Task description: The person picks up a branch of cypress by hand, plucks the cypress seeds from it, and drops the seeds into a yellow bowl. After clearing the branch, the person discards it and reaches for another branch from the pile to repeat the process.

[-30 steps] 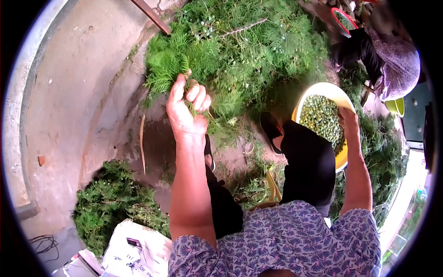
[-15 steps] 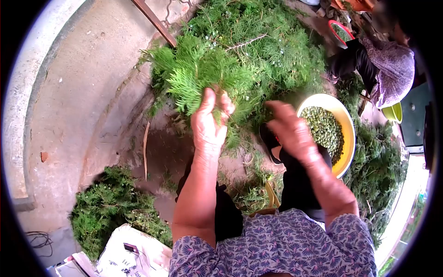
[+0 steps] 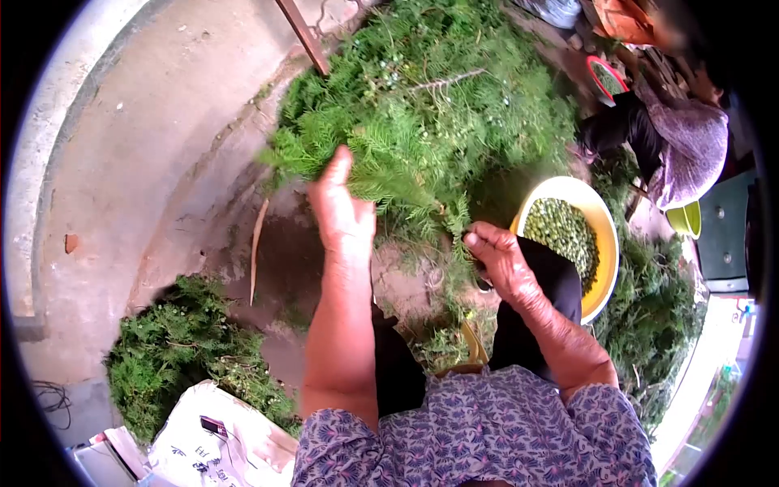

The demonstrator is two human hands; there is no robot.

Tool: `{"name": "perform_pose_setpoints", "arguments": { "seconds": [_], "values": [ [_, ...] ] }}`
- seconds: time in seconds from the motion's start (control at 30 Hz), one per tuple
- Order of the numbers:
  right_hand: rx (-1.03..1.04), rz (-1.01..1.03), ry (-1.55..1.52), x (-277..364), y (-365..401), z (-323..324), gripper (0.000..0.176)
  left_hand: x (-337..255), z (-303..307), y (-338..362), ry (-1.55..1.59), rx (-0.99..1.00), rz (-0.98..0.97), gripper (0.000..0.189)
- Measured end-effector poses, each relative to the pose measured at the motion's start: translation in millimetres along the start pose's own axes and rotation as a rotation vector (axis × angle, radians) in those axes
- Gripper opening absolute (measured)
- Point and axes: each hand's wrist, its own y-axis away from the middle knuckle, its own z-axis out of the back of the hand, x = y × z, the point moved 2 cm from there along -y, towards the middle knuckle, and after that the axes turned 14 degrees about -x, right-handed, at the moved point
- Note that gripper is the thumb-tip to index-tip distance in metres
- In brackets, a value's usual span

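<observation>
My left hand [image 3: 344,213] is at the near edge of a large heap of green evergreen cuttings [image 3: 454,105]. Its thumb points up and its fingers curl behind a feathery evergreen branch [image 3: 393,183], partly hidden by the leaves. That branch spreads to the right, toward my right hand [image 3: 501,258]. The right thumb and forefinger are pinched together at the branch's drooping tip; whether a small berry is between them is hidden. Beside the right hand, a yellow basin [image 3: 611,268] holds many small green berries [image 3: 560,235].
A smaller pile of cuttings [image 3: 182,349] lies lower left, beside a white sack [image 3: 203,442] with a small dark device on it. More greenery [image 3: 653,300] lies right of the basin. At upper right another person [image 3: 690,150] sits near a red-rimmed bowl [image 3: 604,77] and a lime-green bucket [image 3: 686,219].
My left hand has moved slightly left and tilted the branch to the right. My right hand has come down from beside the basin, its spread fingers now pinched at the branch's tip.
</observation>
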Motion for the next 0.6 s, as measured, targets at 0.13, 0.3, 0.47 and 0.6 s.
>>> {"name": "perform_pose_setpoints", "arguments": {
  "seconds": [0.13,0.3,0.47,0.6],
  "values": [
    [-0.186,-0.050,0.007,17.6,17.6,49.5,0.024,-6.3,16.6,-33.3,0.256,0.244,-0.056,0.012],
    [-0.605,-0.098,-0.189,-17.7,34.0,204.4,0.013,-16.0,34.1,-44.9,0.236,0.068,-0.011,0.011],
    [-1.165,0.314,0.950,-131.3,164.9,463.9,0.021,-19.3,38.2,-40.3,0.157,-0.032,0.044,0.014],
    [-1.533,0.105,-0.142,-208.6,234.4,574.4,0.023,-21.0,41.7,-44.7,0.107,-0.037,0.066,0.018]
  ]
}}
